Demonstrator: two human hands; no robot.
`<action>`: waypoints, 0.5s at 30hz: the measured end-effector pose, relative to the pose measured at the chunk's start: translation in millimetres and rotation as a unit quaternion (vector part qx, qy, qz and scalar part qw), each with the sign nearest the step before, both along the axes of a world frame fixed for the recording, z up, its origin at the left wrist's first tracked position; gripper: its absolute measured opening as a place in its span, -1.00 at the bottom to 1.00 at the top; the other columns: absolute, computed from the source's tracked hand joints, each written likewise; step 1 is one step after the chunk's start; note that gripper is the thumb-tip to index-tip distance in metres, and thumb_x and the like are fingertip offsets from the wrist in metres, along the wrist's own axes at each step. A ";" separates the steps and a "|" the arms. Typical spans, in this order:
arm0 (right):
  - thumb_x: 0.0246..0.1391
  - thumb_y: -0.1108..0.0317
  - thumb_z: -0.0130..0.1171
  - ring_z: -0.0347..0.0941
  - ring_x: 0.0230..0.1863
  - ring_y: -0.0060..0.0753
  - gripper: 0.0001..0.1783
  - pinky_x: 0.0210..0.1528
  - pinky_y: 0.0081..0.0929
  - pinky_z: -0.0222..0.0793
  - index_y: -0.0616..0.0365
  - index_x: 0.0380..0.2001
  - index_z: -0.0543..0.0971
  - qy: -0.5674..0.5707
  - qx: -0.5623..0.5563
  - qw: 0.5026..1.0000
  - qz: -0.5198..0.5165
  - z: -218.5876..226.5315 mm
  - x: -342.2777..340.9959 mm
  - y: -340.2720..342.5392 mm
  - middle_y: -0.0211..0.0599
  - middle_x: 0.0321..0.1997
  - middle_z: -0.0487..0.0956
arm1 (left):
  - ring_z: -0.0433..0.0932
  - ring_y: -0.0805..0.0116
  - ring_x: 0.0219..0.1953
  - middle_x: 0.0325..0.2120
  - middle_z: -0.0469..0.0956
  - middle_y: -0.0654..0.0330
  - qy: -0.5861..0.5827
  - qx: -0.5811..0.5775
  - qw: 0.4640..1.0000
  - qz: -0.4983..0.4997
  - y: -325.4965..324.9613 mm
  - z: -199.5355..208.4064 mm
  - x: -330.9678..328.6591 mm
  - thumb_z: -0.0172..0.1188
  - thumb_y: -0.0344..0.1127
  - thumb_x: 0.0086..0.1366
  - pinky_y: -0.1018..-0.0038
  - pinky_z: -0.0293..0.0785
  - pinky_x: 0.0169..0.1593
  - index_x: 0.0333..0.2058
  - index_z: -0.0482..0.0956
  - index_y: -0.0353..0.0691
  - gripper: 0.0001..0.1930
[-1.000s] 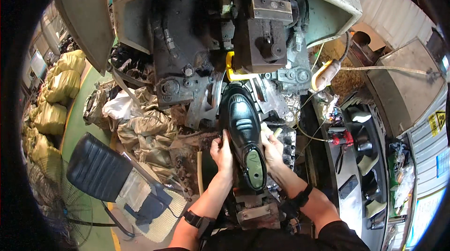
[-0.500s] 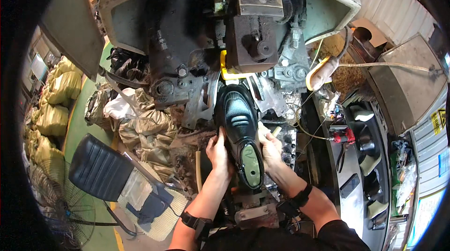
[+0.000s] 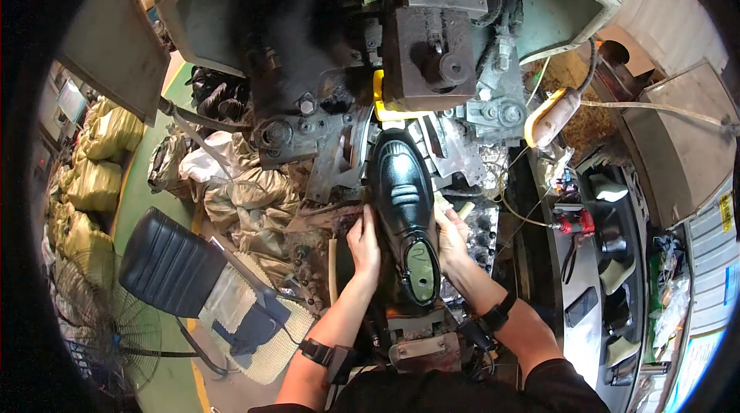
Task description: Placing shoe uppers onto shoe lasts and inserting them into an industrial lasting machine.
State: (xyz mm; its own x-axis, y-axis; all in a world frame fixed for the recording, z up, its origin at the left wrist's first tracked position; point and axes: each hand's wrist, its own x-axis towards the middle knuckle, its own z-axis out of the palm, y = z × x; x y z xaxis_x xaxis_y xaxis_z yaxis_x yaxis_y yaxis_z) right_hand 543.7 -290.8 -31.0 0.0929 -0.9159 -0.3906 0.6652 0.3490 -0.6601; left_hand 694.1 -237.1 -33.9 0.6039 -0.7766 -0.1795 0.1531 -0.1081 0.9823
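A glossy black shoe [image 3: 403,189] is fitted on a green shoe last [image 3: 421,274], toe pointing away from me and toward the machine. My left hand [image 3: 365,243] presses along its left side, and my right hand [image 3: 452,239] along its right side, so the shoe is gripped between them. Metal plates [image 3: 343,155] of the machine flank the toe. Just beyond it are a yellow bracket [image 3: 379,97] and a dark block-shaped machine head [image 3: 433,58]. The undersides of the shoe and my fingertips are partly hidden.
At left stand a black padded chair [image 3: 171,260], a wire fan [image 3: 116,336] and yellow sacks [image 3: 96,185]. To the right, a rack [image 3: 593,259] holds more shoes on lasts, beside a metal ledge with a phone [image 3: 580,305]. A yellow-edged lamp [image 3: 551,116] hangs near the machine.
The whole view has shifted slightly, the machine appearing a little higher and further right. Both hands keep hold of the shoe, which stays in about the same place against the machine.
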 end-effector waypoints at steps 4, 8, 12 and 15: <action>0.16 0.37 0.28 0.57 -0.20 -0.48 -0.67 -0.16 -0.48 0.53 0.18 -0.02 0.53 -0.033 0.012 0.999 0.015 14.0 -2.3 6.7 -0.32 -0.12 0.63 | 0.59 0.13 -0.34 -0.42 0.62 0.12 -0.575 0.104 0.782 -0.215 62.8 -29.5 15.1 0.19 -0.03 0.27 0.27 0.50 -0.29 -0.39 0.62 -0.23 -0.67; 0.20 0.34 0.24 0.58 -0.20 -0.45 -0.70 -0.20 -0.47 0.55 0.19 -0.03 0.53 -0.049 0.035 0.998 0.017 23.3 0.0 12.5 -0.30 -0.12 0.63 | 0.60 0.09 -0.31 -0.38 0.62 0.05 -0.552 0.311 0.666 -0.395 106.9 -67.7 19.3 0.28 0.06 0.14 0.18 0.55 -0.26 -0.36 0.62 -0.18 -0.62; 0.22 0.32 0.22 0.56 -0.17 -0.47 -0.70 -0.14 -0.49 0.52 0.19 -0.03 0.51 -0.043 0.028 0.998 0.023 26.0 -1.3 15.3 -0.32 -0.11 0.62 | 0.59 0.07 -0.17 -0.31 0.60 0.00 -0.522 0.237 0.728 -0.376 112.7 -87.3 25.0 0.36 0.07 0.03 0.23 0.55 -0.11 -0.26 0.63 -0.23 -0.53; 0.23 0.31 0.21 0.55 -0.15 -0.48 -0.70 -0.12 -0.51 0.49 0.19 -0.02 0.51 -0.004 -0.002 0.999 0.053 26.5 -6.1 17.4 -0.34 -0.10 0.62 | 0.58 0.12 -0.23 -0.35 0.57 -0.04 -0.347 0.126 0.830 -0.418 112.1 -85.4 29.0 0.36 -0.17 0.02 0.33 0.53 -0.15 -0.16 0.61 -0.24 -0.59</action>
State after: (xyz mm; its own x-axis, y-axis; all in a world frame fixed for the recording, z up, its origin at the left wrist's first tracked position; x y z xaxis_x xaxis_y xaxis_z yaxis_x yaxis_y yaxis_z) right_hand 537.6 -273.4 -4.5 0.1927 -0.9020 -0.3864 0.6295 0.4157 -0.6565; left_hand 723.1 -124.9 -119.2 -0.1011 -0.9667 -0.2349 -0.6727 -0.1076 0.7321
